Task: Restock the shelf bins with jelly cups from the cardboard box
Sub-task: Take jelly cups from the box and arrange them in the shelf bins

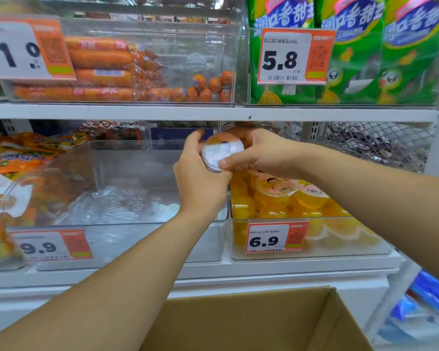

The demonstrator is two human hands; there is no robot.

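Nearest to the camera is the open cardboard box (251, 323), low in the view, under the shelf (213, 269). Above it, both hands hold one jelly cup (222, 154) in the air, in front of the lower shelf. The left hand (200, 178) curls its fingers (194, 143) around the cup from below and the left, and the right hand (259, 153) grips it from the right, thumb on the cup's bottom. Just below, the right bin (340, 249) holds many yellow jelly cups (276, 193). The middle clear bin (137, 254) stands beside it. Orange price tags (275, 238) hang on the bins.
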